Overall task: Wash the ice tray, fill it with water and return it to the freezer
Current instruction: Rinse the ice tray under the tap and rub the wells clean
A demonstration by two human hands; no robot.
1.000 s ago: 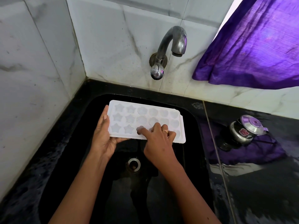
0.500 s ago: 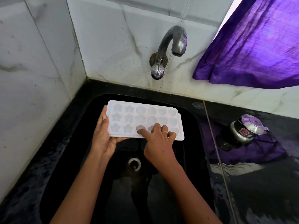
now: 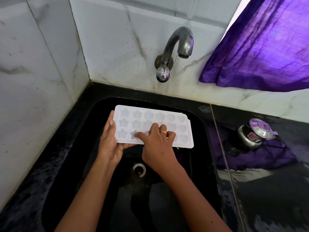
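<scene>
The left hand grips the left end of the white ice tray, fingers laid along its edge. The right hand rests on top, its forefinger pressed into a star cavity. The tray is held over the black sink, above the drain, with the tap beyond.

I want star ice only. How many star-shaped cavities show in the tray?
6: the ice tray's two leftmost columns, three rows each; the right hand may hide others further right.
</scene>
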